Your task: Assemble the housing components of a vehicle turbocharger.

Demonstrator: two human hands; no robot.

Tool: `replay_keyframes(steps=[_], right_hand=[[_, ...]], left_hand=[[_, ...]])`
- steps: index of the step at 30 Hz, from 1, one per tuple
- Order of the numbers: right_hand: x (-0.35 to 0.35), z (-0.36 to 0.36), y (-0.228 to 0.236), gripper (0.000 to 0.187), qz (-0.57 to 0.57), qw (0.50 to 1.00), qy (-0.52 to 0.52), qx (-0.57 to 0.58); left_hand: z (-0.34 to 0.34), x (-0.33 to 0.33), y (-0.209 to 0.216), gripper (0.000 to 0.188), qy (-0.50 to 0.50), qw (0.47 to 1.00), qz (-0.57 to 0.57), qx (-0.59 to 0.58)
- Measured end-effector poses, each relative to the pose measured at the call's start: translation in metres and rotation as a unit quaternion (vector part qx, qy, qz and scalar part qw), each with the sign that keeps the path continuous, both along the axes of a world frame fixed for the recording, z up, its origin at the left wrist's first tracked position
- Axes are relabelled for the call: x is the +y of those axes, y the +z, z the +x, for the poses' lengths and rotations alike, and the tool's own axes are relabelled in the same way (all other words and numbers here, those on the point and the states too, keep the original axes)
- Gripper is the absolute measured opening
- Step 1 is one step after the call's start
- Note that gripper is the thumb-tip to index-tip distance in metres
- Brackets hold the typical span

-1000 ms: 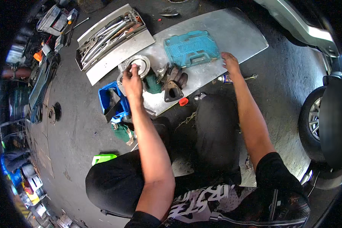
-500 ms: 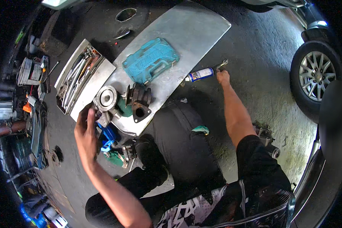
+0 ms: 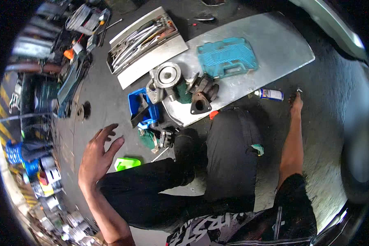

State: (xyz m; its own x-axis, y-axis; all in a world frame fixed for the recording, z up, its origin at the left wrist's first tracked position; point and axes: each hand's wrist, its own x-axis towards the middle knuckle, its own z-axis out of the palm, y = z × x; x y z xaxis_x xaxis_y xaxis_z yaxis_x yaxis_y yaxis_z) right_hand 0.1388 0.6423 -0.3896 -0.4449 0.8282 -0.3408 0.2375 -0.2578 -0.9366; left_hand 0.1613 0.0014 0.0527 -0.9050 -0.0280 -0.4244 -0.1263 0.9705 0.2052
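Observation:
My left hand [image 3: 97, 158] hovers over the floor with its fingers apart and nothing in them, nearest to a bright green tray [image 3: 127, 164] and a blue bin [image 3: 151, 112]. Stretched out to the far right, my right hand [image 3: 296, 104] is closed on a small metal tool [image 3: 299, 90] that looks like a wrench; most of it is hidden. A blue and white spray can [image 3: 271, 94] lies on its side left of that hand. On the silvery metal panel [image 3: 270, 41] rest a turquoise tool case [image 3: 227, 57], a rusty flanged part [image 3: 203, 96] and a round cast metal housing [image 3: 168, 76].
A metal toolbox [image 3: 151, 61] full of wrenches stands left of the panel. Beside my left knee, a green cloth [image 3: 148, 139] and a small metal part [image 3: 166, 138] lie on the floor. Assorted workshop gear crowds the left edge. A car body edge [image 3: 332, 20] is at upper right.
My view has turned, shifting the scene. My left hand has drawn back from the round housing, and the green tray has come into view. My right hand stays beyond the spray can with the tool.

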Motion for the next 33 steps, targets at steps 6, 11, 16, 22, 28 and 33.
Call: replay_keyframes(steps=[6,11,16,22,28,33], right_hand=[[-0.128,-0.009,0.148,0.035,-0.075,0.979,0.173,0.080],[-0.291,-0.013,0.267,0.037,-0.153,0.844,0.482,0.178],[-0.440,-0.001,0.322,0.031,-0.192,0.709,0.643,0.216],[-0.455,-0.003,0.269,0.033,-0.225,0.623,0.721,0.202],[-0.429,-0.021,0.184,0.043,0.130,0.582,0.802,-0.015],[-0.430,-0.021,0.167,0.039,0.042,0.541,0.840,-0.008]], left_hand=[[-0.002,0.019,-0.002,0.044,-0.003,0.993,0.111,0.031],[-0.019,0.062,-0.027,0.061,0.084,0.905,0.400,0.122],[-0.031,0.078,-0.054,0.057,0.219,0.763,0.597,0.117],[-0.036,0.049,-0.054,0.034,0.275,0.791,0.525,0.151],[-0.033,0.046,-0.056,0.037,0.272,0.820,0.494,0.099],[-0.033,0.052,-0.063,0.043,0.229,0.845,0.473,0.097]])
